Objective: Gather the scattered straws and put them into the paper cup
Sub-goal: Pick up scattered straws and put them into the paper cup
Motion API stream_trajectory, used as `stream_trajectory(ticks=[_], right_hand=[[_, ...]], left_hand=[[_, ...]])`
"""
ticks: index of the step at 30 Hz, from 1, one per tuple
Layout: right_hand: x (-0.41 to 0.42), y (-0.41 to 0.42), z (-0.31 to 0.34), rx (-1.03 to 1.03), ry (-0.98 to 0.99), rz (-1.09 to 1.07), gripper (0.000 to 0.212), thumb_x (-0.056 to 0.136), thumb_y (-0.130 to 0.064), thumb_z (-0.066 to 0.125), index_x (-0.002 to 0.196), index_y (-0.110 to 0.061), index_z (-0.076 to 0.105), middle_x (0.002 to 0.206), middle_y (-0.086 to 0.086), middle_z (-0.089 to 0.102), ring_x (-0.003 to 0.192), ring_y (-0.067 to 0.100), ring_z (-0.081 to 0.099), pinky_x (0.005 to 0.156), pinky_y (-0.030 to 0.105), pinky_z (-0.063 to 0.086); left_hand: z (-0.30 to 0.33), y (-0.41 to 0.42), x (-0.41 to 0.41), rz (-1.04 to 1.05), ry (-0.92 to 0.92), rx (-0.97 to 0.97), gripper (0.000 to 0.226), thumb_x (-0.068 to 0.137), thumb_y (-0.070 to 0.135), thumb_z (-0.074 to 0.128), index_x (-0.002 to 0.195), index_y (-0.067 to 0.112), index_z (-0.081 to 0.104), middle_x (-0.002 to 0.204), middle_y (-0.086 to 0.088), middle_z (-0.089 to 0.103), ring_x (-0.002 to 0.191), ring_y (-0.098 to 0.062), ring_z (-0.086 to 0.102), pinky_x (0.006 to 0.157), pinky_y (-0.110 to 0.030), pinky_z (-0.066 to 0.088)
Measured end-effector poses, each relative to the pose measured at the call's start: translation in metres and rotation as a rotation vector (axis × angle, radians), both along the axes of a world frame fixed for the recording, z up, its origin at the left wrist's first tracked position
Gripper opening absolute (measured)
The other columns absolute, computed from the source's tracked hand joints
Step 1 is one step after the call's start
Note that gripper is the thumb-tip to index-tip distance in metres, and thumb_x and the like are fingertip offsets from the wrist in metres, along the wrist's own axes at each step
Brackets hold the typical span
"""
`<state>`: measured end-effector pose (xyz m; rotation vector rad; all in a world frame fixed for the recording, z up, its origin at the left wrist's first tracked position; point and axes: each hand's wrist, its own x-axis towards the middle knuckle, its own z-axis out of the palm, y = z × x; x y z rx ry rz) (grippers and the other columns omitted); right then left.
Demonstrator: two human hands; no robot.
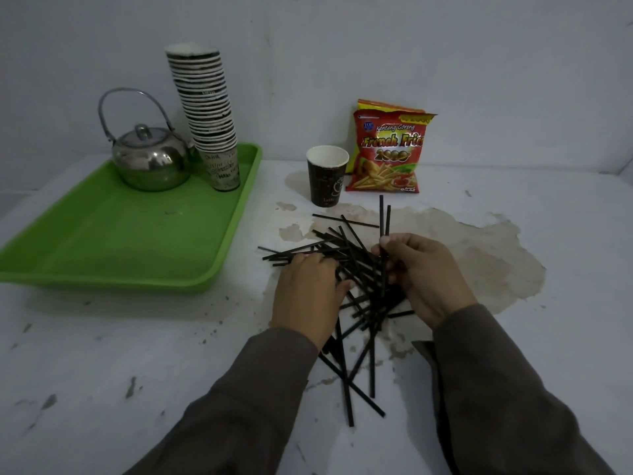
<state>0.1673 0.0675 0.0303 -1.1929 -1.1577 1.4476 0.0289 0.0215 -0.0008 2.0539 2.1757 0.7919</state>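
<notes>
Grey-brown sleeves [496,389] reach in from the bottom edge, leading to both hands above a heap of thin black straws [356,269] scattered criss-cross on the worn white table [102,354]. On the near side, several straws poke out between the two forearms. Palm down, the left hand [308,289] rests on the pile's left part, its fingers close together and curled over the straws. At the pile's right side, the right hand [421,272] pinches a few upright straws between thumb and fingers, their tips rising above the knuckles. Beyond the heap, a dark paper cup [327,174] stands upright and open, just beside a red French-fries snack bag [390,149]. To the left, a green tray [137,241] carries a steel kettle [150,159] and a tall stack of cups [209,114].
</notes>
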Motion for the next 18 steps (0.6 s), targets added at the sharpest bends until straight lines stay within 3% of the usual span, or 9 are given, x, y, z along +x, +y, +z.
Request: stream_trajectory(ticks=[4,10,13,15,18], right_hand=[[0.002,0.002,-0.003,0.027,0.029,0.017,0.013,0.085,-0.003,0.056,0.092,-0.009,0.065,0.075,0.005,0.068,0.060,0.011,0.053,0.049,0.019,0.046],[0.005,0.005,-0.004,0.066,-0.020,-0.001,0.014,0.084,-0.004,0.056,0.081,-0.012,0.068,0.067,0.001,0.070,0.058,0.012,0.056,0.051,0.021,0.048],[0.006,0.005,-0.004,0.077,-0.020,0.002,0.016,0.085,-0.009,0.056,0.075,-0.013,0.068,0.065,0.001,0.070,0.057,0.010,0.056,0.050,0.021,0.048],[0.006,0.004,-0.003,0.092,-0.012,0.008,0.018,0.085,-0.011,0.057,0.071,-0.014,0.068,0.065,0.002,0.069,0.056,0.009,0.055,0.050,0.021,0.048],[0.005,0.004,0.000,0.129,-0.014,0.022,0.015,0.084,-0.013,0.061,0.071,-0.011,0.069,0.070,0.008,0.065,0.056,0.012,0.057,0.056,0.023,0.050]], left_hand=[[0.002,0.004,0.005,-0.018,-0.015,-0.063,0.019,0.090,0.024,0.053,0.098,0.012,0.065,0.100,-0.005,0.065,0.096,-0.021,0.057,0.082,-0.035,0.048],[0.010,0.002,0.008,-0.040,-0.041,-0.144,0.021,0.092,0.019,0.048,0.096,0.011,0.067,0.092,-0.007,0.067,0.086,-0.021,0.062,0.076,-0.035,0.052],[0.018,-0.002,0.003,-0.090,-0.234,-0.202,0.021,0.090,0.018,0.053,0.104,0.014,0.068,0.096,-0.003,0.070,0.087,-0.015,0.062,0.079,-0.025,0.049],[0.025,-0.006,-0.004,-0.105,-0.402,-0.179,0.018,0.087,0.017,0.059,0.102,0.015,0.070,0.088,0.006,0.068,0.079,-0.004,0.059,0.067,-0.004,0.041],[0.038,-0.007,-0.018,-0.117,-0.643,-0.160,0.013,0.083,0.016,0.065,0.095,0.015,0.072,0.076,0.012,0.067,0.068,0.006,0.060,0.059,0.002,0.040]])
